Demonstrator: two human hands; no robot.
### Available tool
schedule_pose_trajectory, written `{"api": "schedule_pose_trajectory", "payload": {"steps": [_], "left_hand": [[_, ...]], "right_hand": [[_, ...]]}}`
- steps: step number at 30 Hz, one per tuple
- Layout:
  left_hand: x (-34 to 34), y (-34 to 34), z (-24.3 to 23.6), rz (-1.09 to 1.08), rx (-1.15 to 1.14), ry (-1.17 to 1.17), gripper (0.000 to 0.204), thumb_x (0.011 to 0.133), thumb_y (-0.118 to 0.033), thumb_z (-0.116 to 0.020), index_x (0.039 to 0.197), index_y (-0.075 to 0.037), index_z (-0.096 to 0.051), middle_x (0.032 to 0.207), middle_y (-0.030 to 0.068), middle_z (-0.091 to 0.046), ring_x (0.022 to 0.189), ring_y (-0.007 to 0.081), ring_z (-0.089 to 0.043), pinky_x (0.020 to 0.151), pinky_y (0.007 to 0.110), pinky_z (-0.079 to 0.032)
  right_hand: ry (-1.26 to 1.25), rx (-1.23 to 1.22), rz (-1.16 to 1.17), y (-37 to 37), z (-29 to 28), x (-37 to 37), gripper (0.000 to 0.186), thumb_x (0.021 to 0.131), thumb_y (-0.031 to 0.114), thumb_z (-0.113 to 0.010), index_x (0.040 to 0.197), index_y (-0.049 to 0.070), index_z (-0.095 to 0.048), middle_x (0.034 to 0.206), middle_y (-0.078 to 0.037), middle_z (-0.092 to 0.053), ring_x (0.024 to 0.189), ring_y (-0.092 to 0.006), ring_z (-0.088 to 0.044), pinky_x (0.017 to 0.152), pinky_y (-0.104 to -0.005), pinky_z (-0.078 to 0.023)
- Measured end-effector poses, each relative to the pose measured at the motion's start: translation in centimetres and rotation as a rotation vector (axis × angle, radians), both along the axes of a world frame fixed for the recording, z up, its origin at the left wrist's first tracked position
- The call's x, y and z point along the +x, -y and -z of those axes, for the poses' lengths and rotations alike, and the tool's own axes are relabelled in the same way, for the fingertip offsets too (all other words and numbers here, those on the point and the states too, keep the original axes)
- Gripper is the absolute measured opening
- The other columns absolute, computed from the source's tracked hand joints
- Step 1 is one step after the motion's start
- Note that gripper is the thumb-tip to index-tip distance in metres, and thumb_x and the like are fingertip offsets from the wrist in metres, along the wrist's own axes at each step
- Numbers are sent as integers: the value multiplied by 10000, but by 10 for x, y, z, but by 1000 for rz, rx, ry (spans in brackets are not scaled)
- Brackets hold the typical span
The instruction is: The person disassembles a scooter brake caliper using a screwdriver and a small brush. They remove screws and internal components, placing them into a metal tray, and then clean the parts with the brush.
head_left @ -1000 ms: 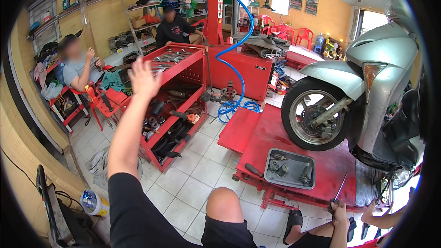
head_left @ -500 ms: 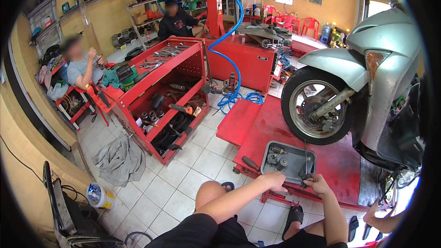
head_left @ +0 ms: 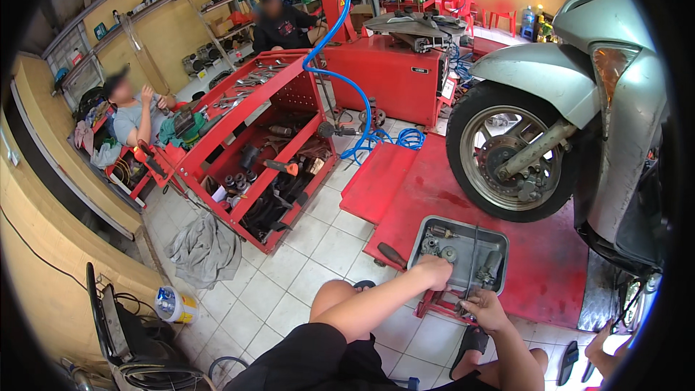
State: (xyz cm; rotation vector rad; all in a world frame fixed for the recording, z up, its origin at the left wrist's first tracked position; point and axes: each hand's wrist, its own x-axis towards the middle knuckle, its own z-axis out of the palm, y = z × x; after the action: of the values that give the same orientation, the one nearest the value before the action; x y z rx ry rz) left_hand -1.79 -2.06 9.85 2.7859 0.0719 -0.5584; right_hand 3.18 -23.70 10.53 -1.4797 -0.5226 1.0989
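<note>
My right hand (head_left: 486, 311) is closed around the lower end of a long thin rod (head_left: 474, 257). The rod points up and away, crossing over a grey metal tray (head_left: 499, 234). Over the tray's near left side is my left hand (head_left: 434, 273), its fingers curled down beside a small round metal part (head_left: 449, 254). What those fingers hold, if anything, is hidden. Also in the tray are a small motor-like part (head_left: 440, 232) and a larger cylindrical part (head_left: 490, 266). A screwdriver with a dark handle (head_left: 391, 255) lies just left of the tray.
A silver scooter (head_left: 528, 72) stands on the red lift platform (head_left: 427, 181), its front wheel (head_left: 463, 166) behind the tray. To the left is a red tool cart (head_left: 260, 206) with wrenches on top. A blue hose (head_left: 346, 7) hangs down. Two people sit at the back left; another person's hand (head_left: 604, 347) shows at lower right.
My left hand has moved up and over the tray's inside. My right hand has shifted slightly down toward me, the rod with it. The view has also tilted and shifted.
</note>
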Motion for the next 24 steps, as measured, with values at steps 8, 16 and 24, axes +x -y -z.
{"api": "schedule_pose_trajectory", "payload": {"steps": [8,16,24], "left_hand": [[20,16,-12,89,-3,2,497,814,-451,-704,1059,-21,-661,1016,156,-699,995,326,-669,835,435,-528],[38,47,18,339,-98,54,523,840,-541,-629,1049,-63,-655,922,215,-685,896,381,-664,768,480,-521],[10,23,-14,197,28,-32,607,739,-264,-738,1265,-11,-573,1166,239,-626,1108,374,-601,932,426,-484]], "right_hand": [[13,-30,53,20,-11,3,259,884,-20,-625,1126,-99,-581,917,-152,-686,819,-240,-681,750,-341,-559],[108,-34,-35,58,19,-8,396,862,282,-719,1071,-47,-654,1000,-145,-700,896,-169,-662,799,-322,-522],[-195,157,4,-3,54,-16,228,798,-74,-621,1025,-94,-625,824,-164,-696,708,-210,-693,622,-316,-568]]}}
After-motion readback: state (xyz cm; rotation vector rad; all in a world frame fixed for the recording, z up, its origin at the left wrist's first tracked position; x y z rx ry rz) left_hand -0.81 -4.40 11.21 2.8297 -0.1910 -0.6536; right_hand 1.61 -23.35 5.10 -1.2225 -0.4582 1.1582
